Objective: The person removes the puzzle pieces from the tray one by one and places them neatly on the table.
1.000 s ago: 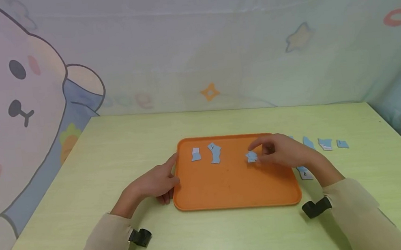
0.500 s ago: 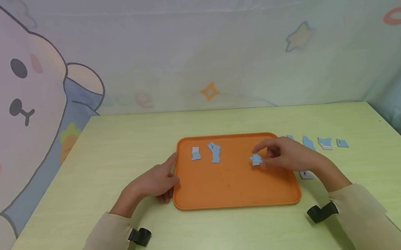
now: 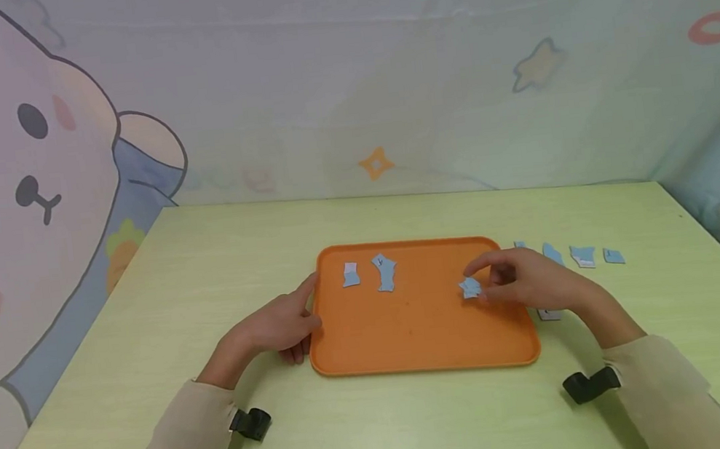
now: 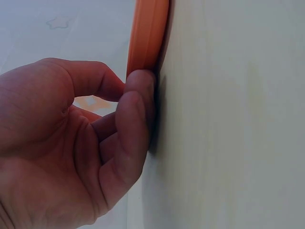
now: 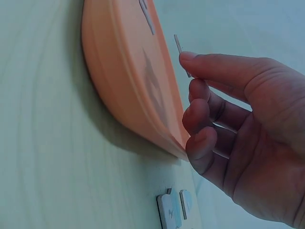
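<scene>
My right hand [image 3: 527, 280] pinches a small light-blue jigsaw piece [image 3: 470, 287] over the right part of the orange tray [image 3: 412, 343]. In the right wrist view the thin puzzle piece [image 5: 178, 44] shows edge-on at the thumb tip, above the tray's floor. My left hand [image 3: 278, 326] grips the tray's left edge; the left wrist view shows its fingertips at the orange rim [image 4: 147, 38]. Two more pieces lie at the tray's back left: a white-and-blue piece [image 3: 351, 274] and a longer blue piece [image 3: 385, 273] with a dark mark.
Several loose pieces lie on the table [image 3: 395, 433] right of the tray, among them a blue-and-white piece [image 3: 583, 257] and a small blue piece [image 3: 614, 256]. A whitish piece [image 3: 550, 314] is partly hidden behind my right hand. A printed cloth [image 3: 318, 75] hangs behind.
My right hand has moved a little to the right and nearer the body, carrying the jigsaw piece along. My left hand and the tray stay almost where they were.
</scene>
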`<state>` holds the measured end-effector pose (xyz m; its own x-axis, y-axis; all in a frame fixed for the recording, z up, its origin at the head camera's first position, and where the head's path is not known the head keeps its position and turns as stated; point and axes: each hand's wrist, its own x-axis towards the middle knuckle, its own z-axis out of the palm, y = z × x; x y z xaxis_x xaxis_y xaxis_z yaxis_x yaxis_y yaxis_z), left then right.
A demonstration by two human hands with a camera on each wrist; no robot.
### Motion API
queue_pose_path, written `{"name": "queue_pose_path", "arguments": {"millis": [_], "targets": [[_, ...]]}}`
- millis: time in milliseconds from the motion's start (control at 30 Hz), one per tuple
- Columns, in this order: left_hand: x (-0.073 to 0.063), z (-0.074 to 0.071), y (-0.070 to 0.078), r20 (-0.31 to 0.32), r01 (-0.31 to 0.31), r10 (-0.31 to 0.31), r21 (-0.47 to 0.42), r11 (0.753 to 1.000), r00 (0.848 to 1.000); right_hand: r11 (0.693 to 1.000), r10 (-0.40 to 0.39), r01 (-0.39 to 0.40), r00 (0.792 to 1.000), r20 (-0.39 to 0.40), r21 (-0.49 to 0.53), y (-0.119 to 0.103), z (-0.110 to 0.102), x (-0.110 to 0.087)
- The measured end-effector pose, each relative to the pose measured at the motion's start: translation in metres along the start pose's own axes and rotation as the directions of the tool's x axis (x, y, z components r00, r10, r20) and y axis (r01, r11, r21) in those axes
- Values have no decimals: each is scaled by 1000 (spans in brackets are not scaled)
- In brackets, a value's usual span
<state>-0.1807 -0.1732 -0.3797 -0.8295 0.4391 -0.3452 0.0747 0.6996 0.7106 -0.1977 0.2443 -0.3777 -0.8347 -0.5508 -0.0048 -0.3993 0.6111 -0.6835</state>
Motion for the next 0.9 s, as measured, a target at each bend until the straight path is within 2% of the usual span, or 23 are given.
{"name": "queue_pose_path", "arguments": {"millis": [267,500,900], "targets": [[-2,0,3,8,-11,11,-3,1000,1000,1000,5,-5,1000,0,14,2,-4,-6],[-2,1,5,16,-18,18,-5,1000,1000,998,50,-49,999,-13,41,4,-11,-15],[-1,0,0,18,-22,22,1,1000,1000,996,74,-73,997,-25,47,16,-20,-31]]}}
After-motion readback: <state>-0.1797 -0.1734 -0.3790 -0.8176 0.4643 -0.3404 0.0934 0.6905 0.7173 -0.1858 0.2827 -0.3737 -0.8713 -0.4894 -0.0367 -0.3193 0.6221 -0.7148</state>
